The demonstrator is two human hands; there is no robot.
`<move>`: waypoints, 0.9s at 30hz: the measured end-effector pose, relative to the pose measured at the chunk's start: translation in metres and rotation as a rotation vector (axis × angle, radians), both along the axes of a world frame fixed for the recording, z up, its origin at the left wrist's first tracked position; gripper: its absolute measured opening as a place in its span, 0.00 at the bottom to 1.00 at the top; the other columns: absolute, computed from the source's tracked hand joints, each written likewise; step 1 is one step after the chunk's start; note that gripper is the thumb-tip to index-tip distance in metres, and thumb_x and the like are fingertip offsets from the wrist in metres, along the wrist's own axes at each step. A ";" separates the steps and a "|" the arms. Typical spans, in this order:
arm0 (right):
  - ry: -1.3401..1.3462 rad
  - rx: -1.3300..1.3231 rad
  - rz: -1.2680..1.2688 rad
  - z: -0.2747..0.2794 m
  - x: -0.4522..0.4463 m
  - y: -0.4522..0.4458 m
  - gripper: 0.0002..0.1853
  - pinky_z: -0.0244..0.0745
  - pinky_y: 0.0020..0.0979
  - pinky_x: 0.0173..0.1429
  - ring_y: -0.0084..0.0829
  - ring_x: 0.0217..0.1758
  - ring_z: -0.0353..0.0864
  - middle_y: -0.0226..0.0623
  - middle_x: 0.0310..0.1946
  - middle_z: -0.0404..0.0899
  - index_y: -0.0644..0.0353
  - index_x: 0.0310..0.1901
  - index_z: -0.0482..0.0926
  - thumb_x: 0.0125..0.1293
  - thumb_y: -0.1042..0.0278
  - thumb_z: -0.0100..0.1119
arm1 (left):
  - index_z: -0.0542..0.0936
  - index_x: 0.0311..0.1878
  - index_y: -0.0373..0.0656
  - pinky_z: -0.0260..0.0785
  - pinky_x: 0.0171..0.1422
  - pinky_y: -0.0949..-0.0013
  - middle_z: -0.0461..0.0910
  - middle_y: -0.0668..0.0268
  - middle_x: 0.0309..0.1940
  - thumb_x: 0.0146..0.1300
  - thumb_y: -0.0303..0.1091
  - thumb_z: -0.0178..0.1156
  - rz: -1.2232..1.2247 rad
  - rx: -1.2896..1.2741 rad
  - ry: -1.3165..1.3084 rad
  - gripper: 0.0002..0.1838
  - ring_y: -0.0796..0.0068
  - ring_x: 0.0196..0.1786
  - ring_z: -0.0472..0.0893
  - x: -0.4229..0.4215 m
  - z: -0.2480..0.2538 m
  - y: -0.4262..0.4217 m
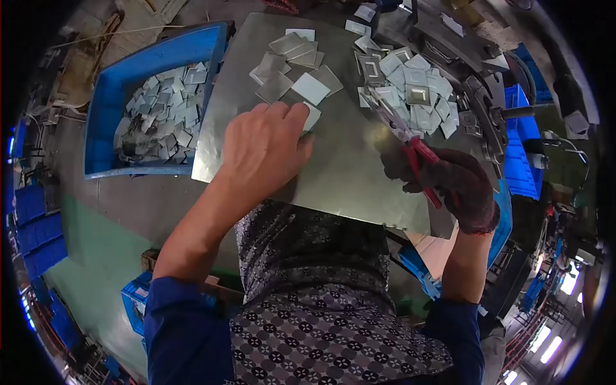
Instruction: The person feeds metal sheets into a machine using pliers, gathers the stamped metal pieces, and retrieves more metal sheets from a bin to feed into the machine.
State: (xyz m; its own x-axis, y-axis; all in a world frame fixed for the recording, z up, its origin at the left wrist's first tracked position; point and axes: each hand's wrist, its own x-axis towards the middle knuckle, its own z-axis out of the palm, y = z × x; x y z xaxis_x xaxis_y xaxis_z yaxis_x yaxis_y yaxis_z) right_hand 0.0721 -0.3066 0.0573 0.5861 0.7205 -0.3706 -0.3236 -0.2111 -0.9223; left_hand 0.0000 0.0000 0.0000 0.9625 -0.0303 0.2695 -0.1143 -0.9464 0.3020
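Note:
My bare left hand (266, 144) is over the metal sheet (340, 160), its fingertips at the near edge of a loose group of flat square plates (310, 88). One pale plate (312, 117) shows beside the fingers; whether they grip it is hidden. In a dark glove, my right hand (449, 183) is wrapped round red-handled pliers (417, 151). The pliers' jaws point up and left, beside a heap of pressed square pieces (418, 95) with raised centres. I cannot make out anything between the jaws.
A blue bin (96, 138) full of square pieces stands left of the sheet. Dark machine parts (491, 115) lie along the right side, with a blue crate (523, 160) beyond them. Another blue crate (133, 298) is low at the left.

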 end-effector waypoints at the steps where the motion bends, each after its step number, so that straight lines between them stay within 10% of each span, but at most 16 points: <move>1: -0.098 0.039 -0.012 0.001 -0.003 0.005 0.16 0.69 0.39 0.66 0.43 0.53 0.82 0.46 0.48 0.81 0.68 0.52 0.77 0.73 0.64 0.46 | 0.78 0.39 0.42 0.73 0.40 0.59 0.80 0.58 0.33 0.48 0.37 0.69 0.011 -0.079 0.008 0.16 0.57 0.39 0.81 0.001 0.000 0.000; 6: -0.900 0.128 0.247 -0.022 -0.003 -0.005 0.15 0.73 0.38 0.61 0.42 0.52 0.82 0.48 0.45 0.82 0.73 0.50 0.76 0.74 0.70 0.43 | 0.80 0.44 0.41 0.75 0.41 0.64 0.83 0.61 0.37 0.51 0.31 0.68 0.052 -0.436 0.275 0.16 0.62 0.38 0.83 -0.001 0.009 0.015; 15: -0.019 0.514 -0.072 -0.027 -0.054 0.022 0.15 0.75 0.39 0.58 0.45 0.55 0.80 0.48 0.59 0.74 0.70 0.56 0.73 0.71 0.75 0.51 | 0.78 0.39 0.38 0.71 0.34 0.79 0.80 0.68 0.29 0.61 0.25 0.65 0.054 -1.643 0.353 0.06 0.81 0.29 0.78 0.003 -0.012 0.034; 23: 0.124 -0.070 -0.122 0.032 -0.034 0.023 0.16 0.78 0.24 0.42 0.22 0.39 0.82 0.37 0.47 0.83 0.66 0.56 0.75 0.71 0.69 0.54 | 0.78 0.40 0.37 0.69 0.35 0.79 0.79 0.70 0.30 0.64 0.29 0.63 0.184 -1.286 0.046 0.06 0.84 0.30 0.76 0.003 -0.016 0.039; 24: -0.001 -0.001 -0.178 0.026 -0.024 0.011 0.15 0.77 0.23 0.36 0.22 0.35 0.82 0.36 0.46 0.83 0.65 0.55 0.76 0.72 0.67 0.53 | 0.79 0.40 0.37 0.68 0.36 0.79 0.79 0.70 0.30 0.64 0.29 0.64 0.237 -1.067 -0.015 0.07 0.85 0.31 0.75 0.001 -0.017 0.044; 27: -1.603 -0.174 -0.007 0.030 0.036 -0.010 0.16 0.68 0.22 0.24 0.19 0.24 0.77 0.35 0.30 0.82 0.62 0.49 0.80 0.65 0.62 0.61 | 0.79 0.40 0.36 0.66 0.38 0.81 0.80 0.71 0.30 0.62 0.26 0.65 0.157 -1.018 -0.167 0.06 0.88 0.33 0.74 -0.003 -0.044 0.057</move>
